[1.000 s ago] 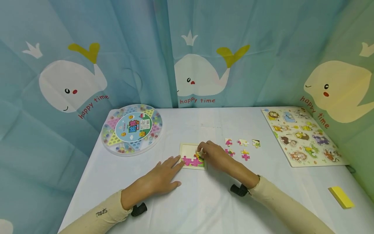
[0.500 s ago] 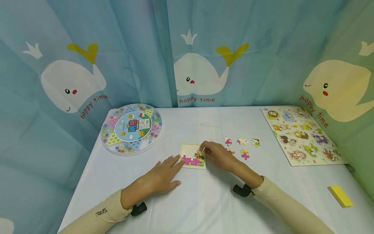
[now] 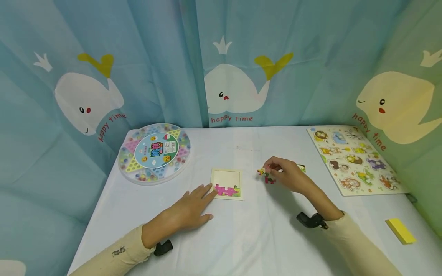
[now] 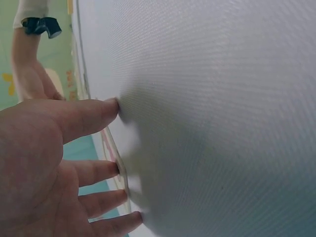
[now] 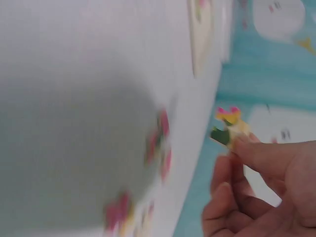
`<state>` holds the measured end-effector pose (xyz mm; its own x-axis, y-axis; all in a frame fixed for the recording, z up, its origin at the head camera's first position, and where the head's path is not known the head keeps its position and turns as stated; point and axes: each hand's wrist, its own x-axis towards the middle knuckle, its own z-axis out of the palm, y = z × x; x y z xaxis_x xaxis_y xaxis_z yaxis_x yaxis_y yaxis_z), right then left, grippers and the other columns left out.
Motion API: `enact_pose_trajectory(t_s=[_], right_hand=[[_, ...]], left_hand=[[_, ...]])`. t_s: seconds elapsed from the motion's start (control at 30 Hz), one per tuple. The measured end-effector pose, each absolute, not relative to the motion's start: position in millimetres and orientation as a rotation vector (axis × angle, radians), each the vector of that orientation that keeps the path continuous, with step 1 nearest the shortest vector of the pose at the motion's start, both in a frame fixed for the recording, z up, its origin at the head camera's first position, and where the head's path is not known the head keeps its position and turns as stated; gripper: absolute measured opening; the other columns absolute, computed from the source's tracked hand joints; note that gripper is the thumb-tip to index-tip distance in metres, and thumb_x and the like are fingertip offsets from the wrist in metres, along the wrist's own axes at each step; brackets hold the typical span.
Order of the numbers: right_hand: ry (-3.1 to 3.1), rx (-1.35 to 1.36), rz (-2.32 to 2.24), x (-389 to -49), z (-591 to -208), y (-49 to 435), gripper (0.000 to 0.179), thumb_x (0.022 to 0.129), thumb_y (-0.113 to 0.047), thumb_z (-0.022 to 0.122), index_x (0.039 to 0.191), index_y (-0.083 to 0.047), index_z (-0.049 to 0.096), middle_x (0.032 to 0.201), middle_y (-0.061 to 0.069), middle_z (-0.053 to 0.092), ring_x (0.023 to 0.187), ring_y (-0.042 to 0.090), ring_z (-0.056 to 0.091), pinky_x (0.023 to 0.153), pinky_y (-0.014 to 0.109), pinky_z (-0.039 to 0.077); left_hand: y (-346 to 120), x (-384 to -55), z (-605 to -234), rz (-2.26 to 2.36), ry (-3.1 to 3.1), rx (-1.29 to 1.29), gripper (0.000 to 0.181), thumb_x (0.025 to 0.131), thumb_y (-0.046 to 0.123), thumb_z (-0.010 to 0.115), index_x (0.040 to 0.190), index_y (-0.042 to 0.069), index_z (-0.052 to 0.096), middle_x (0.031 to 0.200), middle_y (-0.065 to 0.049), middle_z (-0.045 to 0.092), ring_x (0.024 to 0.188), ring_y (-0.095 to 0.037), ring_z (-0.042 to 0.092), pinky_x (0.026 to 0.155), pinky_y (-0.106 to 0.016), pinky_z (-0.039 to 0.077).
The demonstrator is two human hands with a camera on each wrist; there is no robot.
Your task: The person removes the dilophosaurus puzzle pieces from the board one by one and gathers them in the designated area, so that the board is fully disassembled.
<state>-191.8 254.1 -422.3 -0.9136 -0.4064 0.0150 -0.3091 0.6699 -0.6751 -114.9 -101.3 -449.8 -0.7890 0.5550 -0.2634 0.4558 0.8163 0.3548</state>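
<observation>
A small square puzzle tray (image 3: 226, 175) lies mid-table, with joined pink pieces (image 3: 226, 191) along its near side. My left hand (image 3: 194, 207) rests flat at the tray's left edge, fingers spread and fingertips on its rim. Right of the tray, my right hand (image 3: 289, 176) pinches a jigsaw piece (image 5: 229, 129) between thumb and fingers, raised over the table. That piece is yellow, green and pink. Below it lies a loose pink jigsaw piece (image 3: 270, 180). Another loose piece (image 3: 302, 168) shows past the hand, which hides others in the head view.
A round Chinese checkers box (image 3: 154, 153) stands at the back left. The animal puzzle board (image 3: 355, 161) lies at the back right, and a yellow block (image 3: 401, 231) near the right edge. A whale-print curtain (image 3: 165, 69) hangs behind the table.
My right hand has lifted the yellow-green piece out of the tray and carried it right, over the loose pieces. The left hand stays in place.
</observation>
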Motion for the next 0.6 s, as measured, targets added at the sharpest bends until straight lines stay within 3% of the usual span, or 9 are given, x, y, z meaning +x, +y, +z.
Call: enact_pose_trajectory(t_s=[0.3,0.6], right_hand=[[2.698,-0.491,-1.012,-190.5,-413.8,344.6,0.011,0.106,-0.004,0.061,0.112,0.0,0.07,0.106,0.011,0.071,0.092,0.011,0.062,0.075,0.025,0.052],[2.589,-0.399,-0.925,-187.0,-422.4,382.1,0.016,0.106,-0.006,0.061,0.115,0.004,0.07,0.102,0.009,0.075,0.089,0.009,0.064,0.081,0.032,0.047]], left_hand=[[-101.6,-114.5,-450.1,0.391,2.647,0.774,0.074,0.103,0.041,0.067,0.164,0.013,0.039,0.173,-0.011,0.029,0.159,-0.037,0.029,0.12,-0.068,0.033],[-101.5,-114.3,-449.4,0.387,2.658,0.781,0.073,0.102,0.041,0.068,0.164,0.012,0.04,0.173,-0.011,0.031,0.158,-0.038,0.031,0.118,-0.069,0.035]])
